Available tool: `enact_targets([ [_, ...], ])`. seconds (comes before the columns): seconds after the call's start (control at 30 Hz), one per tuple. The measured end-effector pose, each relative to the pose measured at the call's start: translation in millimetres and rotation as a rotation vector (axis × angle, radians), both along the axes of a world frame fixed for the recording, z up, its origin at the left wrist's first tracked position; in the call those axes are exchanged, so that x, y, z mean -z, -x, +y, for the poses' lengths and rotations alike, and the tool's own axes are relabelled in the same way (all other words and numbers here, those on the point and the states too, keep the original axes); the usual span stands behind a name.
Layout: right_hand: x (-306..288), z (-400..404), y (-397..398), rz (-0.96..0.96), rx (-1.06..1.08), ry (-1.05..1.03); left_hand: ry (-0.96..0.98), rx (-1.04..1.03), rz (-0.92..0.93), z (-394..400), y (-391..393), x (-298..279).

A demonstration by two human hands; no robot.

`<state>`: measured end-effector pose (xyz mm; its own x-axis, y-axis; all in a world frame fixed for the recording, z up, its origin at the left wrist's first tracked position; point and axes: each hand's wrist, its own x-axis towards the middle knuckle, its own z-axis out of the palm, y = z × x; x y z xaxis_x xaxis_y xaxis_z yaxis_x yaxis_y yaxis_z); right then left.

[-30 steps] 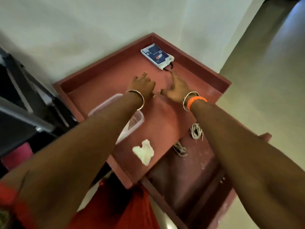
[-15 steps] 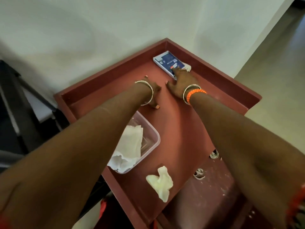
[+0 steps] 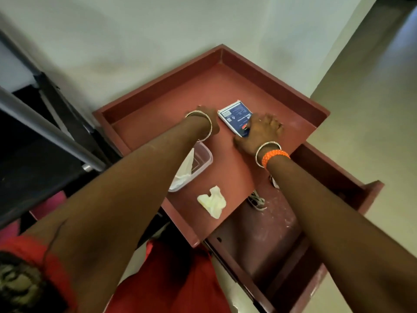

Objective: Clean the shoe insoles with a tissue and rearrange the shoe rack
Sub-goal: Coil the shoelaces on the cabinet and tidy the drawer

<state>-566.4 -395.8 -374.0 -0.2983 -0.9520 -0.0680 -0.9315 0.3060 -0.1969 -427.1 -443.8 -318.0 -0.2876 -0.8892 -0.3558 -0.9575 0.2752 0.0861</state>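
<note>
The red shoe rack's top tray (image 3: 274,81) stands in a wall corner. A blue and white packet (image 3: 234,114) lies near the tray's middle. My right hand (image 3: 259,134) rests on the packet's near end, fingers spread over it and thumb out to the left. My left hand (image 3: 211,119) is on the tray just left of the packet, bent down past the wrist with its fingers hidden. A crumpled white tissue (image 3: 213,201) lies near the tray's front edge. Under the tray, parts of shoes (image 3: 257,201) show on the lower shelf (image 3: 259,240).
A clear plastic container (image 3: 204,160) with white tissue (image 3: 185,171) in it sits at the tray's left front, partly under my left forearm. Dark metal bars (image 3: 45,127) stand to the left. Pale floor (image 3: 365,136) lies to the right.
The blue packet has moved from the tray's far corner toward the middle under my right hand. My left hand stays beside it. The camera view has shifted.
</note>
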Motion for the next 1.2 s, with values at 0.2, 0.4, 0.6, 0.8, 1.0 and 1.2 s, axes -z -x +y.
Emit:
enact_targets([
  [0.2, -16, -1, 10, -0.247, 0.083, 0.06, 0.132, -0.081, 0.365, 29, 3, -17],
  [0.4, -34, 97, 20, -0.316, 0.523, 0.412, 0.147, -0.074, 0.719, 86, 44, -16],
  [0.6, -8, 198, 51, -0.38, 0.509, 0.181, -0.11, -0.099, 0.782, 158, 77, 24],
  [0.8, 36, 216, 36, -0.336, 0.087, -0.508, -0.323, -0.058, 0.499, 195, 67, 71],
  [1.0, 81, 219, 2, -0.322, -0.045, -0.598, -0.455, -0.064, 0.173, 204, 31, 102],
  [1.2, 103, 225, -20, -0.255, -0.054, -0.631, -0.465, -0.1, 0.161, 204, 22, 113],
])
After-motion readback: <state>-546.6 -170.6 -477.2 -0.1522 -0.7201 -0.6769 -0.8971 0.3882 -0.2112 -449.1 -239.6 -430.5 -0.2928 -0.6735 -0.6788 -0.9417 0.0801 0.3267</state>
